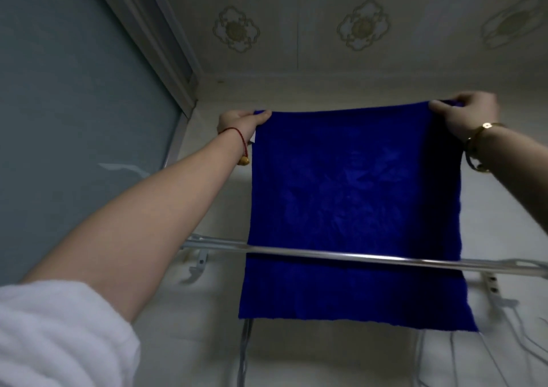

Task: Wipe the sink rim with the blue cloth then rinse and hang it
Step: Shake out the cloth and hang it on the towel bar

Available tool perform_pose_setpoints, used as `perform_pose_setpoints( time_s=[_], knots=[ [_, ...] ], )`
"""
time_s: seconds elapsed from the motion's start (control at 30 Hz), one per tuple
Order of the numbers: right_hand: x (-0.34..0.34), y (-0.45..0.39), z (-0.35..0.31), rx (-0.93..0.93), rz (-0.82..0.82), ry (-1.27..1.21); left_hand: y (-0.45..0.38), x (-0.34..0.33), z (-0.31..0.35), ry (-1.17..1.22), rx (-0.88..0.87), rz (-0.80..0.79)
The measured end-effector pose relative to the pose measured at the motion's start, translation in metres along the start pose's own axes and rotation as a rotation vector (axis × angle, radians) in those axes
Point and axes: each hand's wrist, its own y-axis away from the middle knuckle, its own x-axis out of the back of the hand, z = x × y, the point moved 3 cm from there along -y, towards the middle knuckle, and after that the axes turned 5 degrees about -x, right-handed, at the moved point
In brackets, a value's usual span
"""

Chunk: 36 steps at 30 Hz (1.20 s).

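Observation:
The blue cloth (350, 203) hangs spread flat and square, high up near the ceiling. My left hand (240, 121) pinches its top left corner, and my right hand (465, 114) pinches its top right corner. Both arms reach upward. A metal rail (370, 257) crosses in front of the cloth's lower part, so the cloth hangs behind that bar. The sink is out of view.
The rail belongs to a wall-mounted metal rack with brackets at the left (198, 265) and right (492, 286). A blue-grey glass panel (74, 105) with a metal frame stands at the left. A patterned ceiling (355, 28) is overhead.

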Motion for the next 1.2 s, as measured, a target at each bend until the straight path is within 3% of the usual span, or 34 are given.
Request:
perform_pose_setpoints(
  time_s=[0.4,0.83,1.03,1.2],
  knots=[
    [0.056,0.046,0.012,-0.068,-0.127,-0.101,0.079,0.011,0.035,-0.122,0.032,0.078],
    [0.122,0.152,0.053,-0.102,-0.318,-0.182,0.226,0.062,0.035,-0.22,0.118,0.034],
    [0.139,0.21,0.075,-0.172,-0.434,-0.286,0.316,0.094,-0.003,-0.162,0.281,0.005],
    [0.134,0.25,0.101,-0.224,-0.465,-0.172,0.358,0.103,-0.036,-0.075,0.479,-0.027]
  ],
)
